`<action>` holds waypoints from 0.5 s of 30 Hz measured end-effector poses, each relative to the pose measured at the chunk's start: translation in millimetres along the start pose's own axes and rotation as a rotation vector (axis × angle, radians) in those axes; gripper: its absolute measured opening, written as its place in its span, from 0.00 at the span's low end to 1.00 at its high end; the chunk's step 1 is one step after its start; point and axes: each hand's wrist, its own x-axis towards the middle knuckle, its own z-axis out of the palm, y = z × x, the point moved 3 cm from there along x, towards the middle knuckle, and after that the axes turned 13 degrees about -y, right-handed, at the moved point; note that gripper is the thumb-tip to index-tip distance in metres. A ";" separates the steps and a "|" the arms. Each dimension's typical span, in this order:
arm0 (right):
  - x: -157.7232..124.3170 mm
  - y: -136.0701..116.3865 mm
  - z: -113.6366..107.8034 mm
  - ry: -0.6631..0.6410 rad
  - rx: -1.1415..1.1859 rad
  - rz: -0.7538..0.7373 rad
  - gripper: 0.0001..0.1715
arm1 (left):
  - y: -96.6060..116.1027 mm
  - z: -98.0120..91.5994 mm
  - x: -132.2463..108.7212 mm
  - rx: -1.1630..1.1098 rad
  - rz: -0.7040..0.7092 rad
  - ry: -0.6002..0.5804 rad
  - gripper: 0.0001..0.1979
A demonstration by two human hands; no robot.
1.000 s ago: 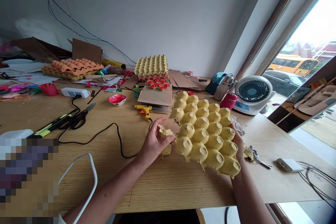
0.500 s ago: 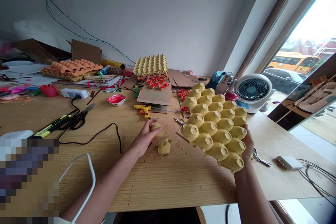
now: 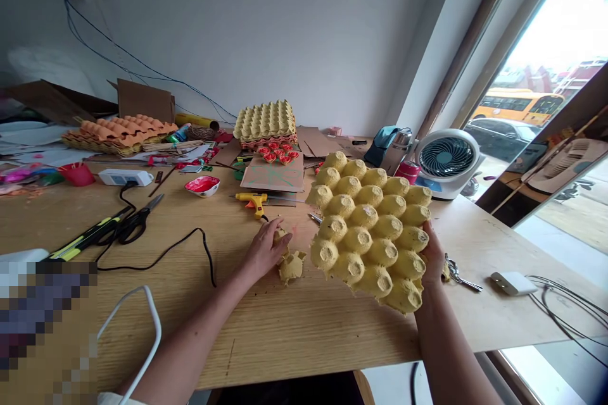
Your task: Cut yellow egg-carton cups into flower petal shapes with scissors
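Observation:
A yellow pulp egg tray (image 3: 365, 215) is tilted above the right half of the table, its cup bottoms facing me. My right hand (image 3: 433, 253) grips it by the right edge, with most of the fingers hidden behind it. Low at the tabletop, my left hand (image 3: 266, 247) is closed around a torn-off egg tray cup (image 3: 279, 235), which it partly covers. A second loose cup (image 3: 291, 267) with ragged edges lies just in front of that hand, close to the first.
Beyond my left hand lie a yellow glue gun (image 3: 251, 199) and a red-stained bowl (image 3: 202, 186). Black scissors (image 3: 135, 221) and a cord are at left. Red paper-like flowers (image 3: 280, 153) rest on cardboard near stacked egg trays (image 3: 265, 120). A fan (image 3: 446, 161) stands at right.
The egg tray has swung a little left and faces me more. My left hand has brought its cup closer to the loose one on the table. The view has shifted slightly.

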 end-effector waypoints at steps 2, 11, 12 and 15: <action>-0.6 0.5 1.0 0.006 0.023 -0.029 0.19 | -4.4 2.3 0.9 0.032 -0.021 -0.058 0.23; 1.0 15.3 -9.6 -0.010 -0.032 0.055 0.21 | 27.1 -9.6 -4.9 -0.402 0.056 -0.069 0.24; 0.3 17.4 -9.7 -0.022 -0.038 0.071 0.21 | 32.4 -8.6 -6.4 -0.510 0.050 -0.098 0.26; -2.5 24.6 -10.4 -0.039 -0.045 0.104 0.21 | 46.2 -2.1 -11.0 -0.714 0.007 -0.175 0.29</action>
